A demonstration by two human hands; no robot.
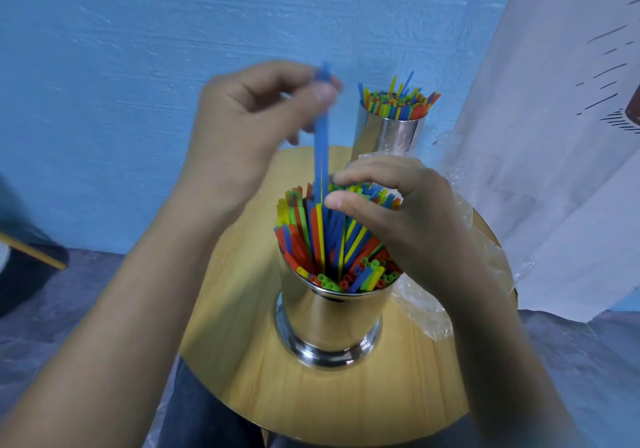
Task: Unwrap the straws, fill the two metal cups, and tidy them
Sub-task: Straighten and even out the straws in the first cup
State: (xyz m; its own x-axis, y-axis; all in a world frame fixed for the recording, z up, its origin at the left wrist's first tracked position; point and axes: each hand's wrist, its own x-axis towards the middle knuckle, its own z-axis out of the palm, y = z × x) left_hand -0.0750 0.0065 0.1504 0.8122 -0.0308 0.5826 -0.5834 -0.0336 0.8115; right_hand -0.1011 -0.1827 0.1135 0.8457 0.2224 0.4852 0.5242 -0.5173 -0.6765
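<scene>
A blue straw (321, 143), its foot in the near metal cup (329, 316), is pinched by the left hand (242, 129). The other straw tops are touched by the right hand (408, 215); whether they are gripped cannot be told. Filling is judged to be in hand, and next the straw is to be lowered straight.

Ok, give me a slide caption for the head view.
Left hand pinches a blue straw standing in the near metal cup; right hand touches its other straws.
</scene>
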